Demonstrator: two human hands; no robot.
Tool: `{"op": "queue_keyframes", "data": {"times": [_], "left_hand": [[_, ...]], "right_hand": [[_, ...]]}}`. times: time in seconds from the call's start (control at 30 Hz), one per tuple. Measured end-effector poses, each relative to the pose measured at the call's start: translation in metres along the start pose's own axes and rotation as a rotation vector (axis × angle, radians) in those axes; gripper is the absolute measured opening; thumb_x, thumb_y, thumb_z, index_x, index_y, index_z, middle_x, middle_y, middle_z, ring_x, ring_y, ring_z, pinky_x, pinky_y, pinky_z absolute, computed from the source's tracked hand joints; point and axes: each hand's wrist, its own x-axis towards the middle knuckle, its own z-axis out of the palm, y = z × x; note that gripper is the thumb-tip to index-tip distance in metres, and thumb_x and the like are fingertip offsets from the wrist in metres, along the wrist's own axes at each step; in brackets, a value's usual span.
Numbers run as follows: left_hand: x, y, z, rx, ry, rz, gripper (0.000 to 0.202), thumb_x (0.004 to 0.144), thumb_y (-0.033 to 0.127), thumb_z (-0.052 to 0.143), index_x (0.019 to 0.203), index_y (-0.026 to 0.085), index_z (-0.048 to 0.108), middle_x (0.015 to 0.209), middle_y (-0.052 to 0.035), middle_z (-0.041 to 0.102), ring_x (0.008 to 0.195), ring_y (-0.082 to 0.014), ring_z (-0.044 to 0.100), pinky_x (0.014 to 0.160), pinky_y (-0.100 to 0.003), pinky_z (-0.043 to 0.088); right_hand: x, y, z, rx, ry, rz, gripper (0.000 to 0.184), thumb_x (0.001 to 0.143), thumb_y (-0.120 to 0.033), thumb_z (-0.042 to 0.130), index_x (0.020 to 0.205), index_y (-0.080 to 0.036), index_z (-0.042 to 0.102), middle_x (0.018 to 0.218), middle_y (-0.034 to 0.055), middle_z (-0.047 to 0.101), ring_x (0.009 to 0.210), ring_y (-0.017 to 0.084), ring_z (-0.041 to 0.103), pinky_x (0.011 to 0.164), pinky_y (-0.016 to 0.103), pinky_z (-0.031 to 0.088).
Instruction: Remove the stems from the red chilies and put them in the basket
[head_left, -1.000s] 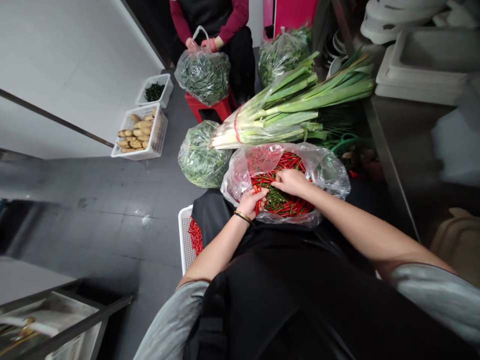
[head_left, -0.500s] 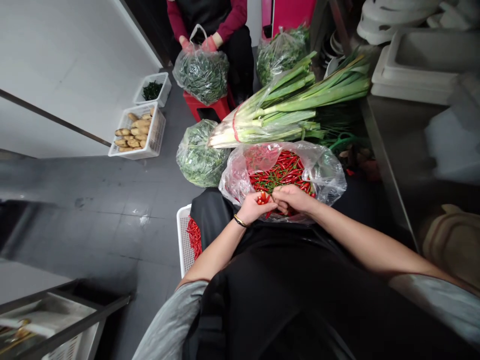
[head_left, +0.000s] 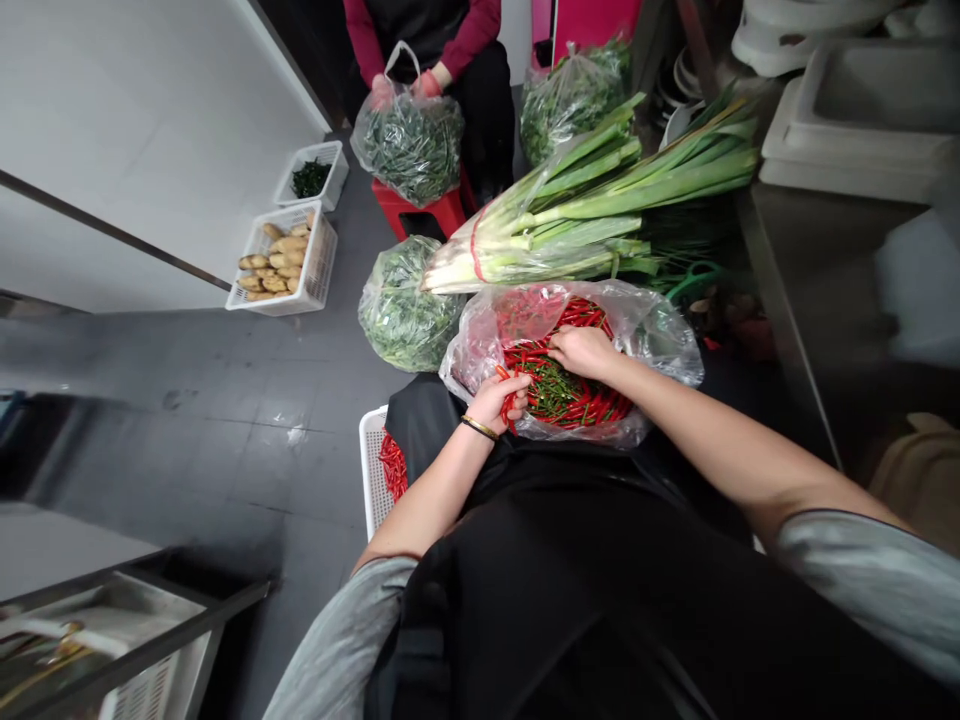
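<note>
An opened clear plastic bag point(head_left: 664, 350) sits on my lap, filled with red chili peppers point(head_left: 600, 405) whose green stems show in the middle. My left hand point(head_left: 496, 402) is closed around several red chilies at the bag's near left side; their ends poke out between thumb and fingers. Inside the bag, toward its far side, my right hand point(head_left: 586, 352) pinches at a red chili among the pile; its fingertips are partly hidden. By my left leg, a white basket point(head_left: 373, 470) contains more red chilies, partly covered by my leg and arm.
Leeks point(head_left: 540, 225) tied with a red band lie just beyond the chili bag. Left of them rests a bag of greens point(head_left: 411, 305). A co-worker's gloved hands point(head_left: 427, 84) hold another bag of greens on a red stool point(head_left: 446, 212). A metal counter point(head_left: 787, 270) runs along the right.
My hands have moved apart. The right one went forward into the chili pile, while the left drew slightly back and left, still holding chilies. The view has shifted a little.
</note>
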Motion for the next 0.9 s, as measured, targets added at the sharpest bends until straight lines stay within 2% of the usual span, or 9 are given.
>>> {"op": "queue_keyframes", "data": {"times": [0.07, 0.17, 0.3, 0.4, 0.5, 0.57, 0.67, 0.77, 0.9], "left_hand": [[0.004, -0.004, 0.005, 0.008, 0.046, -0.012, 0.041, 0.056, 0.033, 0.082, 0.079, 0.013, 0.056, 0.052, 0.0072, 0.041, 0.039, -0.0021, 0.036, 0.034, -0.014, 0.015], [0.01, -0.009, 0.012, 0.07, 0.07, 0.0, 0.041, 0.056, 0.036, 0.082, 0.076, 0.012, 0.056, 0.05, 0.0065, 0.044, 0.038, -0.0024, 0.037, 0.033, -0.015, 0.016], [0.006, -0.01, 0.01, 0.261, -0.054, -0.043, 0.037, 0.055, 0.034, 0.081, 0.068, 0.013, 0.054, 0.045, 0.0053, 0.046, 0.033, -0.0025, 0.035, 0.032, -0.017, 0.016], [0.0, -0.008, 0.005, 0.233, 0.001, -0.041, 0.035, 0.056, 0.031, 0.08, 0.072, 0.014, 0.053, 0.045, 0.006, 0.047, 0.032, -0.003, 0.035, 0.032, -0.017, 0.016], [-0.002, -0.007, 0.001, 0.126, 0.097, 0.035, 0.035, 0.056, 0.028, 0.078, 0.076, 0.014, 0.053, 0.056, 0.0019, 0.058, 0.034, -0.003, 0.038, 0.032, -0.016, 0.017], [-0.001, -0.005, -0.001, 0.081, 0.114, 0.073, 0.036, 0.055, 0.027, 0.078, 0.076, 0.013, 0.053, 0.061, -0.0006, 0.061, 0.036, -0.0025, 0.038, 0.032, -0.016, 0.017], [-0.001, -0.001, -0.001, 0.03, 0.138, 0.082, 0.038, 0.054, 0.029, 0.08, 0.077, 0.012, 0.055, 0.054, 0.0031, 0.054, 0.036, -0.002, 0.036, 0.033, -0.015, 0.014], [0.003, 0.001, 0.0, 0.0, 0.14, 0.046, 0.044, 0.054, 0.032, 0.083, 0.083, 0.01, 0.059, 0.051, 0.0054, 0.048, 0.037, -0.0016, 0.036, 0.034, -0.015, 0.014], [0.009, -0.007, 0.006, 0.047, 0.097, -0.003, 0.042, 0.056, 0.036, 0.082, 0.08, 0.01, 0.06, 0.048, 0.0056, 0.046, 0.036, -0.002, 0.036, 0.035, -0.015, 0.015]], "right_hand": [[-0.022, -0.001, 0.002, 0.079, 0.065, -0.015, 0.036, 0.094, -0.038, 0.042, 0.095, -0.015, 0.069, 0.096, 0.0124, 0.067, 0.084, 0.021, 0.063, 0.071, 0.029, 0.042], [-0.057, -0.009, 0.004, 0.204, 0.109, -0.209, 0.036, 0.095, -0.037, 0.041, 0.09, -0.015, 0.069, 0.086, 0.0106, 0.065, 0.077, 0.018, 0.06, 0.068, 0.027, 0.041], [-0.07, -0.011, 0.001, 0.344, -0.011, -0.52, 0.033, 0.095, -0.035, 0.041, 0.091, -0.018, 0.069, 0.083, 0.0075, 0.065, 0.072, 0.015, 0.059, 0.067, 0.025, 0.042], [-0.041, -0.009, -0.009, 0.272, -0.131, -0.348, 0.042, 0.093, -0.047, 0.041, 0.085, -0.018, 0.07, 0.081, 0.0083, 0.068, 0.072, 0.017, 0.061, 0.067, 0.026, 0.043], [0.004, -0.019, -0.017, 0.167, -0.055, 0.022, 0.06, 0.092, -0.06, 0.031, 0.095, -0.014, 0.07, 0.094, 0.0157, 0.07, 0.085, 0.023, 0.064, 0.069, 0.03, 0.043], [0.026, -0.028, -0.018, 0.135, -0.08, 0.098, 0.056, 0.091, -0.058, 0.037, 0.099, -0.013, 0.07, 0.1, 0.0177, 0.07, 0.09, 0.025, 0.064, 0.071, 0.031, 0.044], [0.03, -0.03, -0.014, 0.108, -0.122, 0.097, 0.041, 0.09, -0.047, 0.046, 0.097, -0.014, 0.071, 0.1, 0.0156, 0.07, 0.091, 0.025, 0.064, 0.07, 0.03, 0.043], [0.0, -0.021, -0.007, 0.088, -0.041, 0.042, 0.042, 0.093, -0.046, 0.041, 0.089, -0.018, 0.072, 0.094, 0.0111, 0.071, 0.085, 0.022, 0.064, 0.065, 0.028, 0.04], [-0.054, -0.02, -0.001, 0.13, 0.056, -0.259, 0.047, 0.094, -0.048, 0.038, 0.081, -0.017, 0.071, 0.084, 0.0088, 0.069, 0.07, 0.016, 0.06, 0.057, 0.025, 0.033]]}}
